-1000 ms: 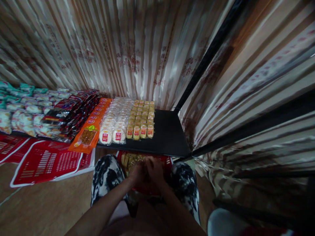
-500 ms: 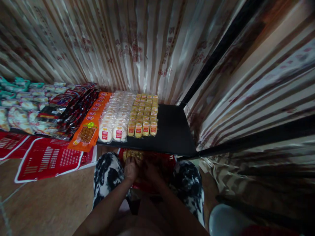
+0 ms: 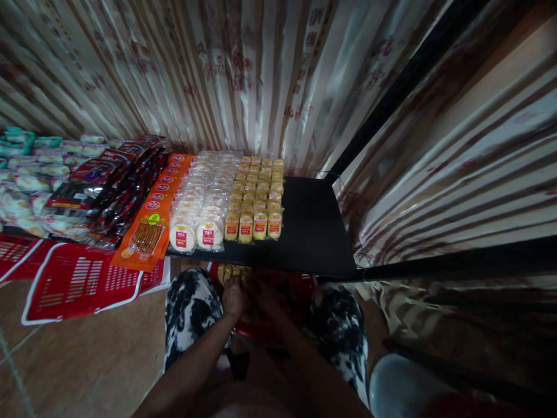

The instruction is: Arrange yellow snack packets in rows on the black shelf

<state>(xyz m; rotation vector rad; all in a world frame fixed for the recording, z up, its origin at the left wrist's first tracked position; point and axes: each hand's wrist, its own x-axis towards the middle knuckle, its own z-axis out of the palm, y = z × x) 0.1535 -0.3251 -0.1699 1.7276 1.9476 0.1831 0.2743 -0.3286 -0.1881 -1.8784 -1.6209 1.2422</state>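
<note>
Between my knees is a red basket [image 3: 307, 281], mostly in shadow below the shelf's front edge. Yellow-wrapped snack packets [image 3: 234, 271] lie at its upper left. My left hand [image 3: 235, 297] is over the basket, its fingers curled closed on these packets. Close beside it, my right hand [image 3: 268, 299] reaches in too; darkness hides its fingertips and anything under them. Above the hands, on the black shelf [image 3: 315, 226], matching yellow packets [image 3: 260, 200] stand in tight rows. To their left are rows of round white crackers in clear wrap [image 3: 208, 235].
Further left on the shelf lie an orange snack bag [image 3: 150, 232], a heap of dark red packets [image 3: 126, 186] and white packets [image 3: 26, 197]. Red baskets [image 3: 82, 278] stand below. A striped curtain [image 3: 243, 69] hangs behind; a black frame bar [image 3: 404, 87] rises right. A pale basin [image 3: 400, 383] is lower right.
The view has shifted slightly. My right hand has come a little closer to my left, and both remain in the basket. The rows on the shelf look the same.
</note>
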